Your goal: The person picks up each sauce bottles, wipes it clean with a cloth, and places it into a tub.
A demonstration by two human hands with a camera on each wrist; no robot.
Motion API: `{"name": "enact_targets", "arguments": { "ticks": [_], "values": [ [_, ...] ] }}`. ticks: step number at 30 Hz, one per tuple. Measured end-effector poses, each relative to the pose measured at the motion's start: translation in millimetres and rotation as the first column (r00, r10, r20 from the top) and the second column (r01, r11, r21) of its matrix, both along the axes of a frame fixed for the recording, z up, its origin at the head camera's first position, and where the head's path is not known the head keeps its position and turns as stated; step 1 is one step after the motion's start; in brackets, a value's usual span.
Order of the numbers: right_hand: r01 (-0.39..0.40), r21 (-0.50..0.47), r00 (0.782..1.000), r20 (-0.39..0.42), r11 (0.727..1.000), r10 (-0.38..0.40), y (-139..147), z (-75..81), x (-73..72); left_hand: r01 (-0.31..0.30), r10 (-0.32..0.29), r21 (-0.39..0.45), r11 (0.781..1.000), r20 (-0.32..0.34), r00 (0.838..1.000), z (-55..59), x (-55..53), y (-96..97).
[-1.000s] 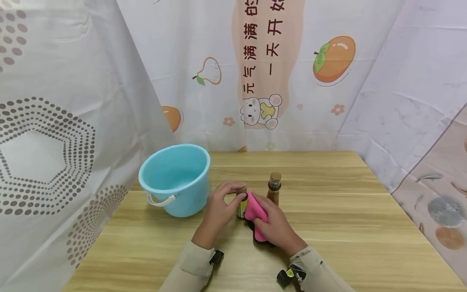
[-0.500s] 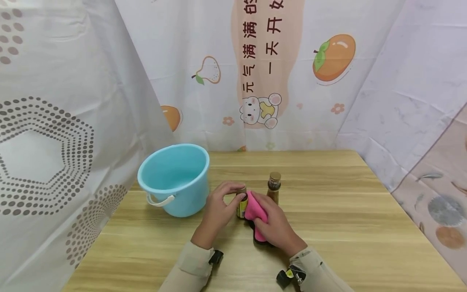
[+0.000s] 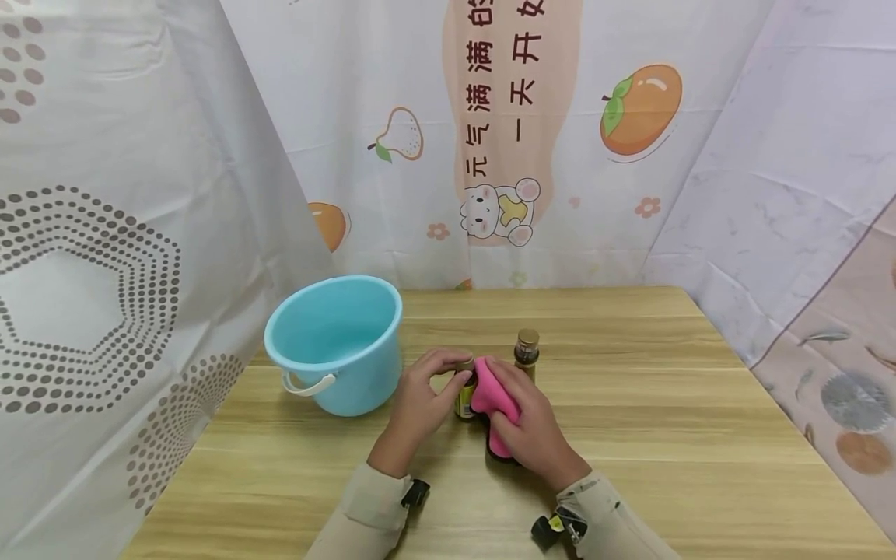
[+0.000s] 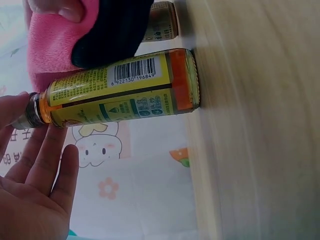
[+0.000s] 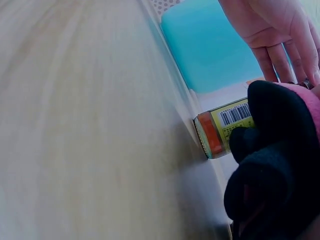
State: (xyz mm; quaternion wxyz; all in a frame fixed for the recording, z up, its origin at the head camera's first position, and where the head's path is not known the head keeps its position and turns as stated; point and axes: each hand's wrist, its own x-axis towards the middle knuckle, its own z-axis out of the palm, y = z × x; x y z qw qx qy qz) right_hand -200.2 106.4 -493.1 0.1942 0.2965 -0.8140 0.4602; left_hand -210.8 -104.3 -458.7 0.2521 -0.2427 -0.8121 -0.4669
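In the head view, my left hand (image 3: 418,400) pinches the capped neck of a glass sauce bottle (image 3: 464,402). The left wrist view shows that bottle upright on the table, its yellow label with barcode (image 4: 134,71) facing this camera and orange-brown contents near its base. Thumb on one side, fingers on the other, the hand holds only the top. My right hand (image 3: 532,416) grips a pink cloth (image 3: 494,395) with a black underside (image 5: 280,145), bunched against the bottle's right side. The cloth's folds hide part of the label in the right wrist view.
Just behind my right hand stands a second bottle (image 3: 527,348) with a gold-brown cap, its lower part hidden. A light blue bucket (image 3: 378,381) with a white handle sits left of my left hand. Printed curtains (image 3: 588,257) close off the wooden table's (image 3: 665,435) back and sides.
My right hand and the cloth have shifted slightly up and to the right along the bottle, covering more of the second bottle. My left hand stays at the neck.
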Motion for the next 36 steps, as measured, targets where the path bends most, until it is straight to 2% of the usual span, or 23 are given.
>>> {"name": "enact_targets", "arguments": {
  "ticks": [13, 18, 28, 31, 36],
  "values": [
    [0.000, 0.042, 0.995, 0.101, 0.999, -0.004, 0.2, -1.8, 0.4, -0.002, 0.001, 0.017, 1.000, 0.051, 0.999, -0.3, 0.2, 2.0],
    [0.000, 0.058, 0.989, 0.149, 0.998, -0.009, 0.9, -3.0, -0.4, -0.029, 0.028, 0.028, 0.999, 0.041, 0.999, -0.6, 1.3, 2.7],
    [-0.008, 0.097, 0.969, 0.246, 0.995, -0.017, 0.8, -2.7, 0.4, -0.024, 0.023, 0.034, 0.999, 0.023, 0.999, -0.8, 1.1, 3.4],
    [-0.005, 0.102, 0.968, 0.250, 0.995, -0.020, 0.7, -3.0, 0.3, -0.016, 0.016, 0.039, 0.999, 0.006, 1.000, -0.4, 1.1, 3.5],
    [-0.002, 0.092, 0.978, 0.208, 0.996, -0.018, 0.6, -3.2, 0.9, -0.002, 0.003, 0.053, 0.999, -0.006, 1.000, -0.3, 1.1, 4.0]
  ]
}}
